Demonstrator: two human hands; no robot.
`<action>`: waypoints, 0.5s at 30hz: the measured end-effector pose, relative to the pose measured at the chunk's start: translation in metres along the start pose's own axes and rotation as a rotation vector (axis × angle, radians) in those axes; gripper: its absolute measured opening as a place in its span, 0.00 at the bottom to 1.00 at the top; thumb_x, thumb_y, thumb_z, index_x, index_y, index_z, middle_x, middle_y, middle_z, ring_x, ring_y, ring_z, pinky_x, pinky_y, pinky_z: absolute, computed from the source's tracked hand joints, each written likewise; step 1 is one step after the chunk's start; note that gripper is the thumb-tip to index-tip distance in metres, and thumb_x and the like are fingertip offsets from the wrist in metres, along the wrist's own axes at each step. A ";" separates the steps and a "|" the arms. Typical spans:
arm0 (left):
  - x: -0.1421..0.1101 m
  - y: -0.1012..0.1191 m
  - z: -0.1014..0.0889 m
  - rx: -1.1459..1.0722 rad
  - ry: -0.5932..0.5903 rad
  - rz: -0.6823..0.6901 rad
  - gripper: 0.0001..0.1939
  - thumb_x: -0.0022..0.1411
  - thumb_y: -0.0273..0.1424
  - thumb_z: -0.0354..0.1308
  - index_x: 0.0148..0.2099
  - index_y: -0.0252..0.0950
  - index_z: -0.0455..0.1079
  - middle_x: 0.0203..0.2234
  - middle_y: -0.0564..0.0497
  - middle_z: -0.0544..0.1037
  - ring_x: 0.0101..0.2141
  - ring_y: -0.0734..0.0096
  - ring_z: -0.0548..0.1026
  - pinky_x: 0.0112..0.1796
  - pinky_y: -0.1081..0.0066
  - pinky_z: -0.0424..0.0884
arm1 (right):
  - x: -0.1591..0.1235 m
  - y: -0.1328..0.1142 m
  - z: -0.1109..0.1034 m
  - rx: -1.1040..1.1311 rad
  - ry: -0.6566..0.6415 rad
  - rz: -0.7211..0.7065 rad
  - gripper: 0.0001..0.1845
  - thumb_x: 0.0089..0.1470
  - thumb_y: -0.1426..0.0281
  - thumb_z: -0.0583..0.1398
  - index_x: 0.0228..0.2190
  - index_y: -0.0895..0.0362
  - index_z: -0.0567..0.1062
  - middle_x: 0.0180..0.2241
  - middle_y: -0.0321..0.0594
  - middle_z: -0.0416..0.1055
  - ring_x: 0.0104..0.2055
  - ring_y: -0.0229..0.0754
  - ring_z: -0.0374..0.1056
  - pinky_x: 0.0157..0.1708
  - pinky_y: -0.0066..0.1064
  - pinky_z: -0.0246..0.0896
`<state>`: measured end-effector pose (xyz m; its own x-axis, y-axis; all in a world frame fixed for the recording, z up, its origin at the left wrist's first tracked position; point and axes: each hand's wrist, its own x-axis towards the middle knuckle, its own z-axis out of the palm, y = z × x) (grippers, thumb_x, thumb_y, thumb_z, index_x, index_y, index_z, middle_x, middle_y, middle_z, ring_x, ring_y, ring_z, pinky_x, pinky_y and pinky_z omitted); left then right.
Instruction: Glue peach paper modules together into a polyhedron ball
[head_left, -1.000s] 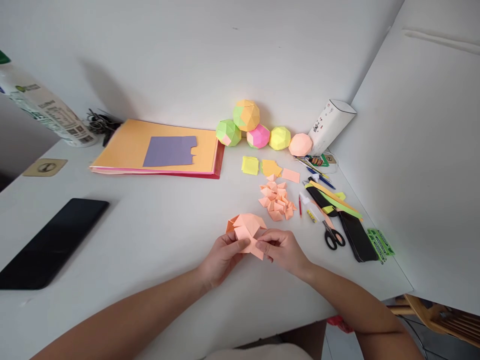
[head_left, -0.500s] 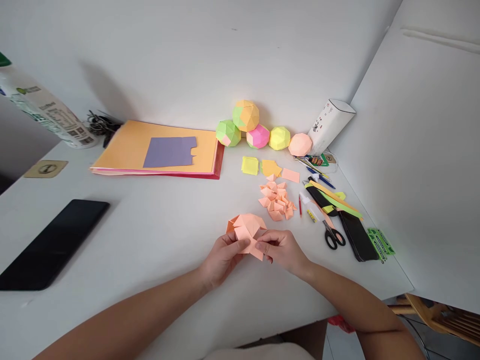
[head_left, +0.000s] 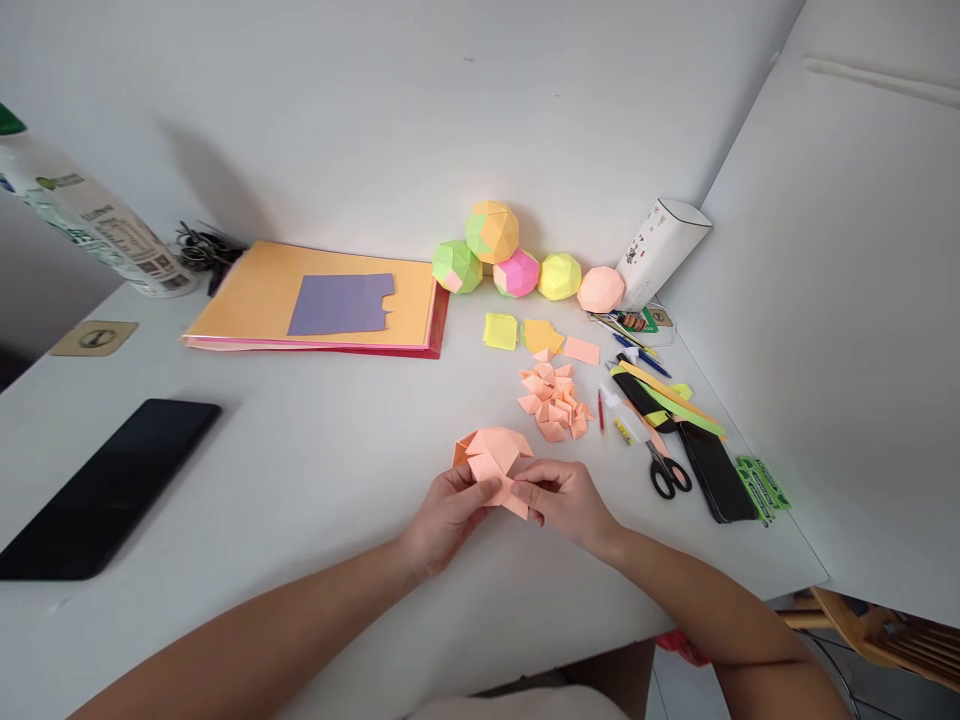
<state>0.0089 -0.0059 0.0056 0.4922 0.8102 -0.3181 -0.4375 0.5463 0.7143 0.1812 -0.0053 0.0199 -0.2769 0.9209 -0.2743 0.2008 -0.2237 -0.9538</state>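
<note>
Between my two hands is a partly joined, peach-coloured folded paper ball (head_left: pixel 496 446), its lower side open with loose flaps. My left hand (head_left: pixel 448 515) grips its lower left, thumb on the front face and the other fingers behind. At the lower right, my right hand (head_left: pixel 570 502) pinches a flap between thumb and fingers. The inner side of the ball and some fingertips are hidden. Just beyond lies a heap of folded peach paper pieces (head_left: pixel 553 400). Several finished paper balls (head_left: pixel 492 232) in green, orange, pink, yellow and peach rest by the wall.
Scissors (head_left: pixel 666 474), a phone (head_left: pixel 712 470), a glue bottle (head_left: pixel 626 412) and pens (head_left: pixel 643 355) lie at right. Small yellow sheets (head_left: pixel 500 331) sit behind the heap. A stack of coloured paper (head_left: pixel 247 300), a tablet (head_left: pixel 112 490) and a tall bottle (head_left: pixel 97 215) stand or lie leftward.
Almost nothing differs. Both hands keep their hold on the peach paper ball, and the lower flap has shifted very slightly.
</note>
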 end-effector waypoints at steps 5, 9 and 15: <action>-0.001 -0.001 0.000 0.001 0.019 -0.010 0.08 0.56 0.33 0.59 0.37 0.33 0.74 0.34 0.44 0.79 0.41 0.57 0.74 0.44 0.60 0.66 | -0.001 -0.002 -0.001 -0.044 0.000 -0.008 0.12 0.49 0.62 0.62 0.24 0.58 0.75 0.15 0.30 0.62 0.17 0.32 0.59 0.18 0.25 0.56; 0.000 -0.002 -0.002 -0.005 0.032 -0.012 0.08 0.56 0.33 0.59 0.35 0.33 0.73 0.34 0.45 0.79 0.39 0.57 0.75 0.45 0.60 0.66 | -0.001 -0.002 0.000 -0.052 0.006 -0.011 0.12 0.49 0.62 0.62 0.24 0.58 0.76 0.15 0.31 0.63 0.17 0.32 0.60 0.17 0.25 0.56; 0.000 0.000 0.001 -0.002 0.001 0.010 0.10 0.57 0.33 0.59 0.38 0.32 0.74 0.35 0.43 0.79 0.41 0.56 0.74 0.44 0.60 0.67 | 0.000 0.000 0.003 0.012 0.025 0.021 0.13 0.49 0.61 0.62 0.23 0.58 0.75 0.18 0.31 0.63 0.17 0.31 0.59 0.17 0.25 0.56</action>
<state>0.0094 -0.0064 0.0061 0.4867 0.8161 -0.3117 -0.4441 0.5384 0.7162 0.1786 -0.0064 0.0200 -0.2492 0.9235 -0.2916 0.1949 -0.2471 -0.9492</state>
